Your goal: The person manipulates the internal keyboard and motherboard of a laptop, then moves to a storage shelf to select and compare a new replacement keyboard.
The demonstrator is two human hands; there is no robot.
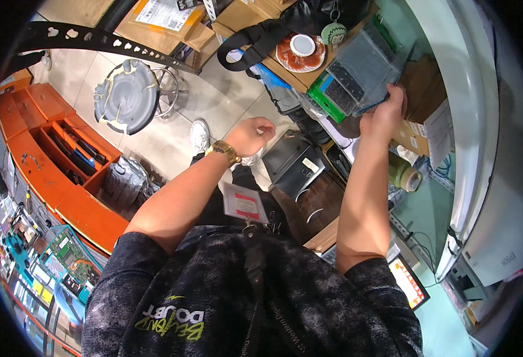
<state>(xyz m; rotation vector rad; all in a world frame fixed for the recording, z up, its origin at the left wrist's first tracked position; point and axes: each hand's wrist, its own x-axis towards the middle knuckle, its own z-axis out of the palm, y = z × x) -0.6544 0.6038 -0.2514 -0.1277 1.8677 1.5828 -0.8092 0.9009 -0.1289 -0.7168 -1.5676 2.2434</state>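
At the upper right, my right hand (386, 114) grips the near edge of a laptop keyboard in clear plastic packaging (349, 76). Dark keys show through the film, and green strips lie along and beneath it. The thumb is on top; the other fingers are partly hidden. My left hand (250, 138), with a gold watch (224, 152) on its wrist, hovers over the floor left of a black box-shaped device (294, 157). Its fingers are loosely curled, and nothing shows in them.
A plate of reddish food (300, 56) with a white-lidded cup sits beyond the keyboard. A green bottle (403, 172) stands beside my right forearm. At left are a round stool (127, 96) and an orange workbench (65, 199); cardboard boxes (154, 30) are stacked at the back.
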